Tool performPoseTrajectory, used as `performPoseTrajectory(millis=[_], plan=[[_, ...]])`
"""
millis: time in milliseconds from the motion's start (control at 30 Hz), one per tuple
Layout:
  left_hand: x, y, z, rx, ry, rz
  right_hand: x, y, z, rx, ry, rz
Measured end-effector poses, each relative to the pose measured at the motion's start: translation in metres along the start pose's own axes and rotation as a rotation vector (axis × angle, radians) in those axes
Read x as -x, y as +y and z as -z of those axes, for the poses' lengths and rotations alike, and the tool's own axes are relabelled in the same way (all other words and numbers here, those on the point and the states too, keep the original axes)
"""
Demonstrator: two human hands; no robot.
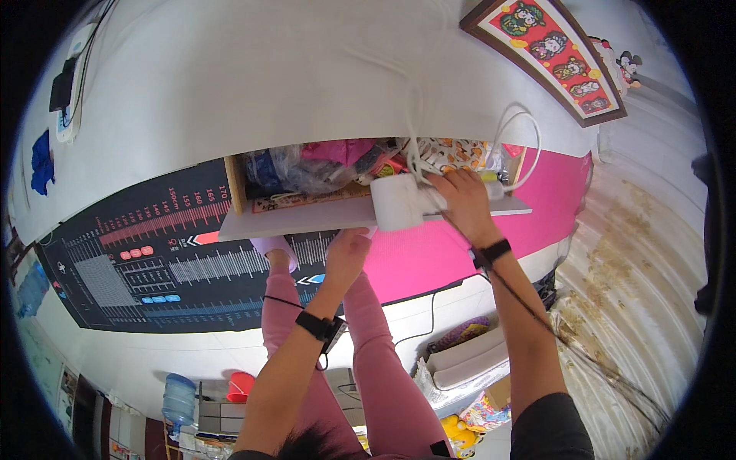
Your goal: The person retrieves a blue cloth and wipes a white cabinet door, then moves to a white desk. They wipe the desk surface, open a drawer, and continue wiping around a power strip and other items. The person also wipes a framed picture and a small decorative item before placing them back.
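Observation:
A drawer [299, 222] stands pulled out from under the white tabletop. My left hand [349, 251] is closed at the near edge of its front panel, with some fingers hidden. Over the drawer's right half, my right hand [465, 201] curls around a white corded device, whose blocky left end [396, 203] hangs over the front panel. White cable [534, 146] loops from it up onto the tabletop. Inside the drawer lie clear plastic bags [307, 170], a pink bundle [341, 151] and a patterned orange-and-white item [452, 152].
On the white tabletop [268, 84] stand a framed red picture [552, 57] at far right and a white power strip [73, 100] at far left, near a blue cloth [42, 162]. A dark printed mat [146, 261] and pink mat [537, 222] lie below. A pale curtain [621, 284] hangs at right.

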State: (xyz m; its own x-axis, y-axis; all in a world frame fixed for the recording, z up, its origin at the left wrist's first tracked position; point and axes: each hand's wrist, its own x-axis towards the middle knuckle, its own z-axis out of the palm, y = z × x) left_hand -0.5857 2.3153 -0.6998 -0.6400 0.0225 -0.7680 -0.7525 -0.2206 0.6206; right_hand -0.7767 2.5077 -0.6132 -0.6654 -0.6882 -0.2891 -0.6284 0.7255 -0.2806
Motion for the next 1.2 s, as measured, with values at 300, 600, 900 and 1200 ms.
performPoseTrajectory(millis=[300,600,900,1200], plan=[[0.034,0.109,0.017,-0.314,0.226,-0.515,-0.039,0.012,-0.034,-0.076,-0.143,-0.009],[-0.041,0.171,-0.021,0.571,0.046,-0.174,-0.019,-0.001,-0.028,-0.150,-0.144,-0.009],[0.012,0.143,0.014,0.928,0.539,-0.128,-0.027,0.024,-0.042,-0.281,-0.377,-0.091],[-0.059,0.116,0.072,0.993,0.243,0.287,-0.060,0.049,-0.035,-0.356,-0.781,-0.279]])
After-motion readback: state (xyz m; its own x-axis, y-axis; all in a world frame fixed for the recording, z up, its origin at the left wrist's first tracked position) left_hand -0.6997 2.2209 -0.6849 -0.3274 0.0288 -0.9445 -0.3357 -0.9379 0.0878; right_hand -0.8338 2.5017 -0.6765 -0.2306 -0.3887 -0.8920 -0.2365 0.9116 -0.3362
